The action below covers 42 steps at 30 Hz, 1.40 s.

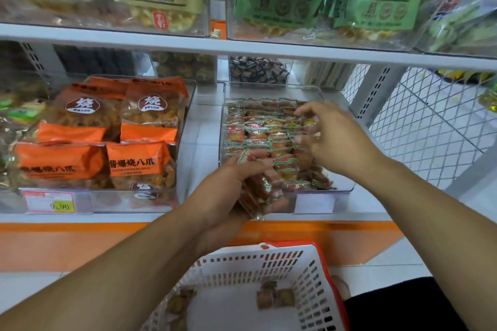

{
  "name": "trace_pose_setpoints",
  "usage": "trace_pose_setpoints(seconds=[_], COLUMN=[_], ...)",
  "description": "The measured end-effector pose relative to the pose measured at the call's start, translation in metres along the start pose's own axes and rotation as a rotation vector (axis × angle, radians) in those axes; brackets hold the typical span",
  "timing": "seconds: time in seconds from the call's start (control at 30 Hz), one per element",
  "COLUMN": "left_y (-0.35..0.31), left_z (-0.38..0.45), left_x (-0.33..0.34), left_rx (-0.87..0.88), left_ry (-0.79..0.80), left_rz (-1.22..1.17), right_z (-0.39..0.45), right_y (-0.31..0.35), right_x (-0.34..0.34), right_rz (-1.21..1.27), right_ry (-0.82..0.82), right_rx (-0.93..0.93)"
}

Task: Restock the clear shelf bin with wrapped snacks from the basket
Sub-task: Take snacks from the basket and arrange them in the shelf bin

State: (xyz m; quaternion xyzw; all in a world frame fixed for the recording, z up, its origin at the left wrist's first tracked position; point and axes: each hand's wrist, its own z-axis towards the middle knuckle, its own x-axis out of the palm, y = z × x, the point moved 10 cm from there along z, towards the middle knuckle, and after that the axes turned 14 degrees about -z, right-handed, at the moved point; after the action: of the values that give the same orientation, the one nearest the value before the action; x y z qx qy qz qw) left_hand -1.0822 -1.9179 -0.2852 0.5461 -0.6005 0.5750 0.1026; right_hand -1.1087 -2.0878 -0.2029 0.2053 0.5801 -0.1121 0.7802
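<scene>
The clear shelf bin (322, 197) stands on the lower shelf, packed with rows of small wrapped snacks (258, 131). At the bin's front left corner my left hand (228, 193) grips a stack of the same wrapped snacks (265, 188). My right hand (336, 140) hovers over the right side of the bin, fingers curled down onto the snack rows; what its fingertips pinch is blurred. Below, the white basket with a red rim (309, 277) holds several loose wrapped snacks (274, 297).
Left of the bin is another clear bin with orange snack bags (139, 158) and a price tag (49, 203). The upper shelf edge (242, 48) hangs above the hands. A white wire mesh panel (430, 126) closes the right side.
</scene>
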Motion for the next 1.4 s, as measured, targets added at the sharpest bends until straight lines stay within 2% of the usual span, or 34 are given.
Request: trace_pose_setpoints(seconds=[0.03, 0.1, 0.17, 0.27, 0.43, 0.53, 0.67, 0.9, 1.13, 1.2, 1.33, 1.4], left_y=[-0.001, -0.003, -0.003, -0.002, -0.004, 0.003, -0.001, 0.006, -0.006, -0.01, -0.014, -0.017], left_z=[0.0, -0.001, -0.002, -0.001, 0.001, 0.002, 0.005, 0.005, 0.009, 0.009, 0.009, 0.009], left_x=[-0.001, -0.003, -0.002, -0.003, -0.003, 0.001, -0.007, 0.002, -0.011, -0.013, -0.012, -0.015], left_rx=[0.001, 0.0, -0.01, -0.014, 0.031, -0.012, 0.016, 0.002, 0.072, 0.125, 0.169, 0.185], left_ry=[-0.018, -0.039, -0.026, -0.019, 0.031, 0.077, 0.005, 0.087, -0.002, -0.018, -0.014, -0.027], left_rz=[-0.016, -0.055, -0.091, -0.153, -0.059, -0.077, -0.029, 0.063, 0.095, 0.133, 0.15, 0.137], right_z=[-0.008, -0.033, -0.057, -0.07, -0.063, -0.056, -0.052, -0.056, -0.051, -0.053, -0.059, -0.06], right_y=[0.016, 0.052, 0.078, 0.095, 0.083, 0.066, 0.059, 0.063, 0.042, 0.04, 0.044, 0.041], right_x=[-0.006, -0.002, 0.006, 0.013, 0.009, 0.011, 0.012, 0.016, 0.017, 0.021, 0.034, 0.037], right_rz=[0.176, 0.427, 0.343, 0.125, 0.237, 0.31, 0.428, 0.378, 0.449, 0.569, 1.092, 1.138], right_ry=[0.048, 0.255, 0.346, 0.239, 0.152, 0.179, 0.214, 0.178, 0.254, 0.325, 0.5, 0.498], right_rx=[-0.045, -0.14, -0.23, -0.303, -0.223, -0.147, -0.144, -0.163, -0.056, -0.034, 0.121, 0.172])
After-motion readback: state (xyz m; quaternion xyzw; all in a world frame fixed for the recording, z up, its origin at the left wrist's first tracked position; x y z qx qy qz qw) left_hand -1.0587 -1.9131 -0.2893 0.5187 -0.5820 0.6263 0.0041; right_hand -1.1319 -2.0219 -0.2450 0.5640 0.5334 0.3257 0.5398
